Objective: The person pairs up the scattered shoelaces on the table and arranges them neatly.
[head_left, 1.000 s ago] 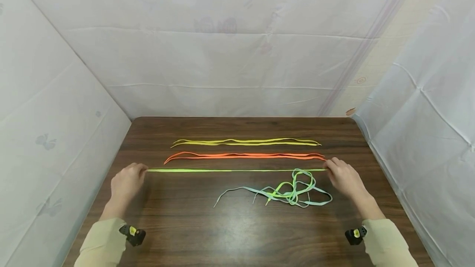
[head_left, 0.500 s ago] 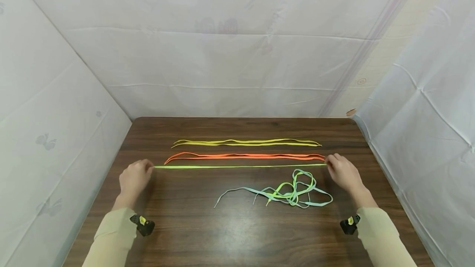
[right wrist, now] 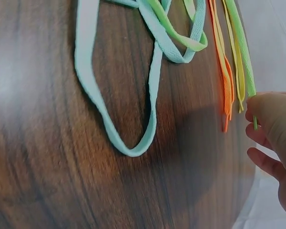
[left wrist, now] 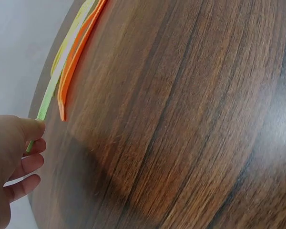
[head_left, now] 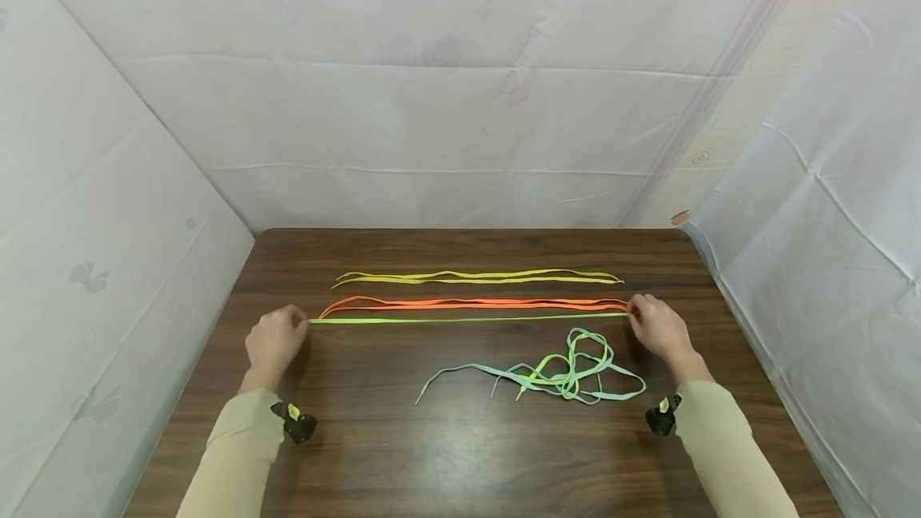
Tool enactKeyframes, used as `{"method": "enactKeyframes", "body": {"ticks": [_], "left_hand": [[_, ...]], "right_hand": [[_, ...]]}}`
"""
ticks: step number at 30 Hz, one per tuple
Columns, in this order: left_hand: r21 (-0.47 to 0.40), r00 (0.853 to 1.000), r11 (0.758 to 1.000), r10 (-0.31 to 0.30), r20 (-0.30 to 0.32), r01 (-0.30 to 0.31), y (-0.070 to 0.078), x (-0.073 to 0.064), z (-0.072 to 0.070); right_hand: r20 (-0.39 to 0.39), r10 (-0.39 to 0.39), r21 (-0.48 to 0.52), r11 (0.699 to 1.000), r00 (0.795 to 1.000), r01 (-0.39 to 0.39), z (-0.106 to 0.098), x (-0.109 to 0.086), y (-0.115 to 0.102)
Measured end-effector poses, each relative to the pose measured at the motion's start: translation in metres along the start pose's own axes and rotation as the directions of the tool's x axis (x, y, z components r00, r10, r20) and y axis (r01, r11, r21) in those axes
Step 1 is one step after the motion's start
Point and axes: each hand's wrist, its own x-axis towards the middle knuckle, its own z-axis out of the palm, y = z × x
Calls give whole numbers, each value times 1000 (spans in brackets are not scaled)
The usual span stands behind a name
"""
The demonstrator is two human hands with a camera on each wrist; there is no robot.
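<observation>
A lime-green shoelace [head_left: 388,320] is stretched nearly straight between my hands. My left hand [head_left: 276,342] pinches its left end between thumb and index finger, the other fingers loosely bent, as the left wrist view shows. At the opposite end my right hand [head_left: 658,328] pinches it the same way, a short tip poking out below the fingers in the right wrist view. In both wrist views the lace [left wrist: 50,93] appears raised over the table. Just beyond it lie orange shoelaces [head_left: 504,307], folded lengthwise in a row. Farther back, yellow shoelaces [head_left: 489,280] run parallel to them.
A loose tangle of pale-blue and lime-green shoelaces [head_left: 571,384] lies on the near right of the brown wooden table [head_left: 374,454]. White sheeting [head_left: 432,126] hangs behind the table and on both sides.
Both hands have moved away from the body, carrying the lime-green lace toward the orange ones. The left hand has also shifted right; the lace now slants slightly. The tangle stays put.
</observation>
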Motion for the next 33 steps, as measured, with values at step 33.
{"method": "enactKeyframes", "body": {"ticks": [33], "left_hand": [[-13, 997, 999, -49, 62, 50, 16, 4, 17]], "right_hand": [[171, 139, -24, 990, 975, -137, 13, -2, 2]]}}
